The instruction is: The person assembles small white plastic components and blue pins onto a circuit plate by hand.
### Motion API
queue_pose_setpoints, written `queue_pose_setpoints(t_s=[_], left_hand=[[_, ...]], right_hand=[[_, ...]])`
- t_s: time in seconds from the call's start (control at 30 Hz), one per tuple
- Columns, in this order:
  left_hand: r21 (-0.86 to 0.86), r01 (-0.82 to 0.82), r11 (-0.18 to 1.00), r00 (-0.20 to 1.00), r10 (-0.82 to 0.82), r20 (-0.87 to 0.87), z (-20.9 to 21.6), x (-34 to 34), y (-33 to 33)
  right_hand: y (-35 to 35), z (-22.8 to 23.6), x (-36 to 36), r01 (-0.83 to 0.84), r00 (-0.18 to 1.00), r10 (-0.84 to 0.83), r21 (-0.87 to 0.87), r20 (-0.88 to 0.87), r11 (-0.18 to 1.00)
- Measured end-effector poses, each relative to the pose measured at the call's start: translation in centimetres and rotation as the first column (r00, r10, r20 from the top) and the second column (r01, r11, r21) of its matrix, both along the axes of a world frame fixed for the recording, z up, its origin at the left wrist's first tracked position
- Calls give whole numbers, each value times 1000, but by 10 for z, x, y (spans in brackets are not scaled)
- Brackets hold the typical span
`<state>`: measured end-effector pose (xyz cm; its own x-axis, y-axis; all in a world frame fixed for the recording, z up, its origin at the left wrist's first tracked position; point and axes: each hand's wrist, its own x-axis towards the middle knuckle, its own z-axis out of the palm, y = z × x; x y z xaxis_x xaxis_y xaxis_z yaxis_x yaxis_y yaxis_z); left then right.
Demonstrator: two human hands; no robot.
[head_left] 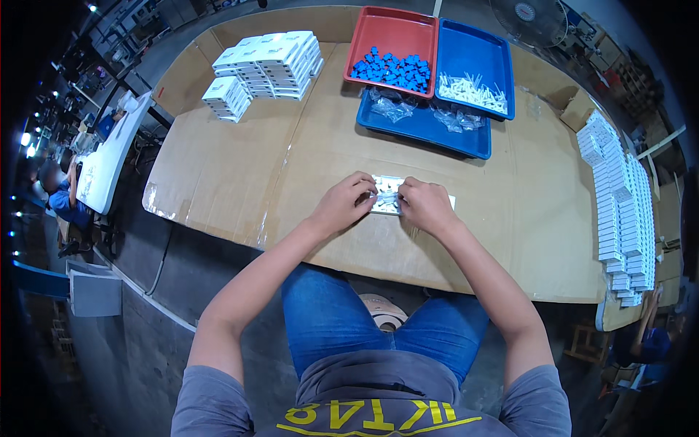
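While both hands meet over a flat white rectangular piece with small pale parts on it (387,186), that piece lies on the brown cardboard-covered worktop (218,171), near its front edge, and appears, as a judgement, to be only partly worked. The left hand (354,198) has its fingers bent in at the piece's left side; the right hand (425,205) bends its thumb and fingers toward the opposite side, though what either pinches is too small to tell. Neat stacks of white, box-edged units (271,69) stand at the far left, and taller ones (625,207) line the right; which of these are finished cannot be told. Plenty of loose stock seems left: chunky blue plastic pieces (393,75) heap in a smooth red plastic tray (397,33), and slender white stick-like pieces (472,93) fill the near end of a blue plastic tray (473,52). Beneath these, a second blue tray (422,138) carries crumpled, shiny clear plastic bags (392,109). Glossy tape crosses the matt cardboard.
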<state>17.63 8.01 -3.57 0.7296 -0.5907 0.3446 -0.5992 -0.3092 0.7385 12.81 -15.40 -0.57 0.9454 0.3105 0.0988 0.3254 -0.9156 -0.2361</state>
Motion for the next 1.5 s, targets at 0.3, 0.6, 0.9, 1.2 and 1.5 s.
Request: queue_pose_setpoints(t_s=[0.3, 0.6, 0.9, 1.2, 1.5], left_hand=[[217, -145, 965, 976, 176, -130, 12, 7, -19], [341, -204, 918, 936, 286, -208, 15, 12, -25], [331, -328, 885, 828, 438, -351, 12, 7, -37], [784, -188, 592, 954, 300, 3, 43, 14, -57], [659, -172, 732, 937, 328, -120, 49, 19, -59]], right_hand=[[-4, 15, 3, -46, 999, 45, 62, 13, 997], [-10, 13, 6, -76, 997, 78, 69, -18, 995], [-13, 7, 8, -150, 988, 155, 158, -21, 976], [-15, 9, 3, -148, 989, 145, 140, 32, 979], [-21, 10, 3, -159, 987, 156, 114, 38, 981]])
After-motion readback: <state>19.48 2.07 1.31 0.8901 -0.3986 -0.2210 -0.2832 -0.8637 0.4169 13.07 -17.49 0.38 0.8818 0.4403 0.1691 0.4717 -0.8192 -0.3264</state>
